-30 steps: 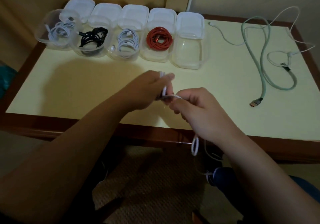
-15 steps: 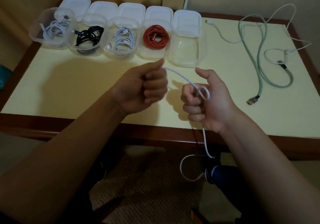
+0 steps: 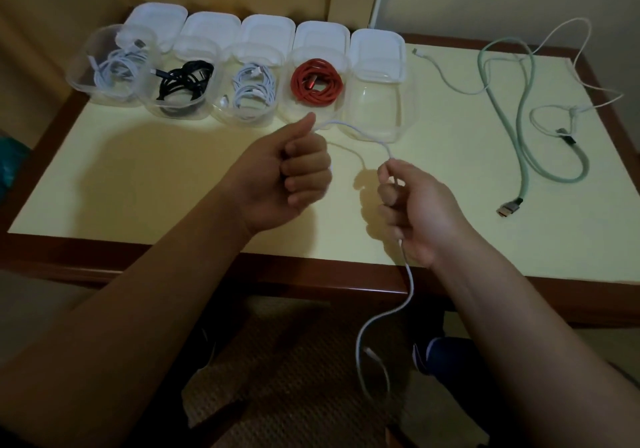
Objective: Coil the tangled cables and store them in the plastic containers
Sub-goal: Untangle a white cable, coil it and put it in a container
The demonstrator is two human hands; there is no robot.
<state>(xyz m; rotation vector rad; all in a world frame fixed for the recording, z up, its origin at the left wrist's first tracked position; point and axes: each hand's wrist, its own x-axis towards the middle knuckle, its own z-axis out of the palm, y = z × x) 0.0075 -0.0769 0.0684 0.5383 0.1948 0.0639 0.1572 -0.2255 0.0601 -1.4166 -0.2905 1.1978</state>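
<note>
The pale table [image 3: 145,170] carries five plastic containers [image 3: 377,115] and tangled cables [image 3: 526,128].

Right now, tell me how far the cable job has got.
Done: four tubs hold coils, white, black, white and red. In hand: a white cable runs from the left hand to the right hand, its tail hanging below the table edge. Left: the fifth tub is empty, and a green cable and thin white ones lie loose on the right.
</note>
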